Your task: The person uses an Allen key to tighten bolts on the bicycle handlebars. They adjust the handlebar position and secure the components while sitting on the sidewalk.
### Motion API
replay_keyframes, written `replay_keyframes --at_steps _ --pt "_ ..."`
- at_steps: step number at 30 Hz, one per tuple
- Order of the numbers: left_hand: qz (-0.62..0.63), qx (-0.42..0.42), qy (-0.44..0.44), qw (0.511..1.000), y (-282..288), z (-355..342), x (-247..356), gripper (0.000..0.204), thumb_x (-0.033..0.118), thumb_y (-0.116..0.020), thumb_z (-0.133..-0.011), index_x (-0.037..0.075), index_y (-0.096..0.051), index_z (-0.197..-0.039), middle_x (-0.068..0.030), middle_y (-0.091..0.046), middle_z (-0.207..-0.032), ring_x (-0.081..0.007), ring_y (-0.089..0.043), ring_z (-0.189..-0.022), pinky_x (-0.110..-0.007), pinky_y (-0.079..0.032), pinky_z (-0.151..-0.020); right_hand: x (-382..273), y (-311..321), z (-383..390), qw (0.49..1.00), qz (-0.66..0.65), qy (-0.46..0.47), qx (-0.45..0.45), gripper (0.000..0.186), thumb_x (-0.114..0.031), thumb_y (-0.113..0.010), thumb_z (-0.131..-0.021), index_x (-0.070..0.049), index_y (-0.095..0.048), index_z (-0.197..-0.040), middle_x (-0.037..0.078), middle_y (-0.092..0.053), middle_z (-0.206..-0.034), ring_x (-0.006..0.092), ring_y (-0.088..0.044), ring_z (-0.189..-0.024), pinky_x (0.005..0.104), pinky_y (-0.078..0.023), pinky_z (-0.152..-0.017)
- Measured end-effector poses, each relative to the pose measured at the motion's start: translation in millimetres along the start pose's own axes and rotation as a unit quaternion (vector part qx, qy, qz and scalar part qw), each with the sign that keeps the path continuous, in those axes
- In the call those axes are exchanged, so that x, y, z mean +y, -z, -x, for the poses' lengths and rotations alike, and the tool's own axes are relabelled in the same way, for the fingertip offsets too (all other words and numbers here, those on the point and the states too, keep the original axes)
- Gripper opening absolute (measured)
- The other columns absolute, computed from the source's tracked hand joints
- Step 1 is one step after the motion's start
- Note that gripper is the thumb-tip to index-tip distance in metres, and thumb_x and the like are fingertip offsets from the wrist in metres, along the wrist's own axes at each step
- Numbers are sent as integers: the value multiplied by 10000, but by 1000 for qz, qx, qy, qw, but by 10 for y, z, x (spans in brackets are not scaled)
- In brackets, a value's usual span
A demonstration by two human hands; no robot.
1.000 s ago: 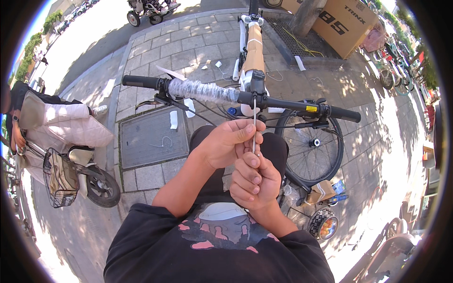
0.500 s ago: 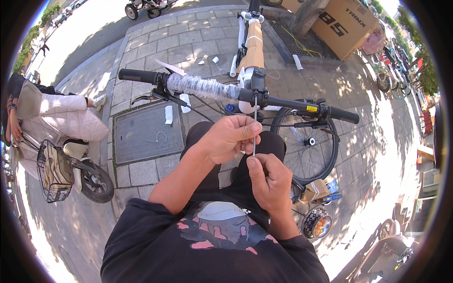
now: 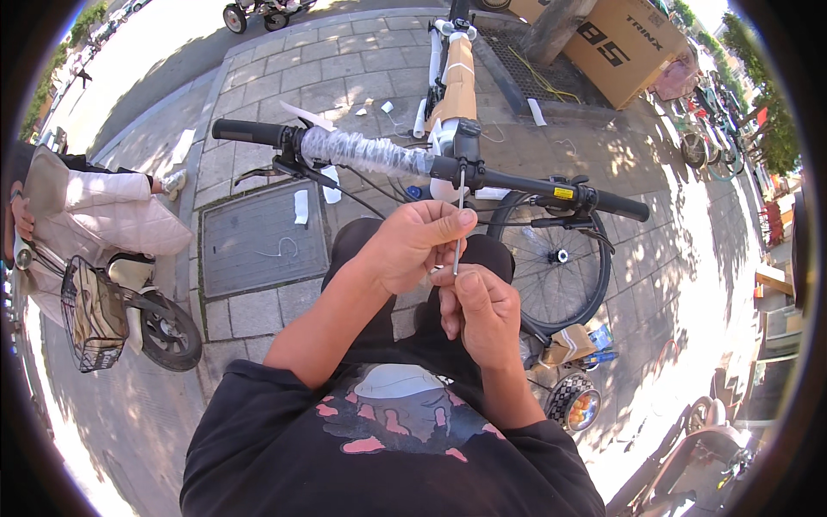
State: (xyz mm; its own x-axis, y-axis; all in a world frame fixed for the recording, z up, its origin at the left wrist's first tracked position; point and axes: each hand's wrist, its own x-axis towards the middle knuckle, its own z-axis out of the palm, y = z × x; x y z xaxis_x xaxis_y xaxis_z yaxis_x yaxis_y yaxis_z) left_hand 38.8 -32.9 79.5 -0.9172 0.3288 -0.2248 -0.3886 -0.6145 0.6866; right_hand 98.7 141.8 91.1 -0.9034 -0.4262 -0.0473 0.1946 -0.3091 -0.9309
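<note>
Together, both hands are pinching a thin metal rod (image 3: pixel 457 226): the left hand (image 3: pixel 412 244) is closing its fingertips around the middle, and the right hand (image 3: pixel 482 306) is gripping the lower end. The rod is standing upright, its top reaching the stem (image 3: pixel 466 138) of the plastic-wrapped handlebar (image 3: pixel 366 152). A front wheel (image 3: pixel 560 258) is sitting just beyond.

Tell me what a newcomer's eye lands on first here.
At centre, the left hand and right hand pinch a thin metal tool that stands upright into the stem of a bicycle handlebar, whose left half is wrapped in clear film. Behind it a large cardboard box sits on the paving at upper right.
</note>
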Motion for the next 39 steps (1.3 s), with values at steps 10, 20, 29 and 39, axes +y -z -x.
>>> replay_keyframes --at_steps 10,20,29,39 --pt "52 -32 -9 998 -34 52 -83 236 301 -727 -1086 66 -706 -1068 -57 -729 -894 -159 -721 -842 -306 -585 -750 213 -67 18 837 -525 -130 -85 431 -408 -528 -1174 -20 -704 -1108 25 -569 -739 111 -511 -558 290 -447 -513" --pt "21 -15 -43 999 78 -18 -137 251 283 -804 -1039 47 -720 -1056 -27 -702 -888 -142 -677 -813 -292 -553 -733 -6 -180 86 960 255 64 94 386 -311 -584 -1163 32 -760 -1153 33 -694 -795 117 -584 -573 271 -454 -537" --pt "76 12 -31 997 12 -84 -181 243 295 -794 -1040 88 -677 -991 -37 -692 -761 -142 -632 -682 -346 -563 -826 20 -131 -50 956 -264 -124 -27 386 -336 -581 -1158 12 -737 -1091 36 -646 -761 100 -570 -550 294 -486 -486" --pt "40 26 -65 997 57 -68 -201 250 292 -793 -1046 63 -695 -1017 -24 -690 -826 -127 -652 -732 -270 -520 -688 -207 -205 -39 854 469 200 104 238 -207 -732 -1075 26 -728 -1027 49 -681 -773 140 -635 -635 317 -498 -581"
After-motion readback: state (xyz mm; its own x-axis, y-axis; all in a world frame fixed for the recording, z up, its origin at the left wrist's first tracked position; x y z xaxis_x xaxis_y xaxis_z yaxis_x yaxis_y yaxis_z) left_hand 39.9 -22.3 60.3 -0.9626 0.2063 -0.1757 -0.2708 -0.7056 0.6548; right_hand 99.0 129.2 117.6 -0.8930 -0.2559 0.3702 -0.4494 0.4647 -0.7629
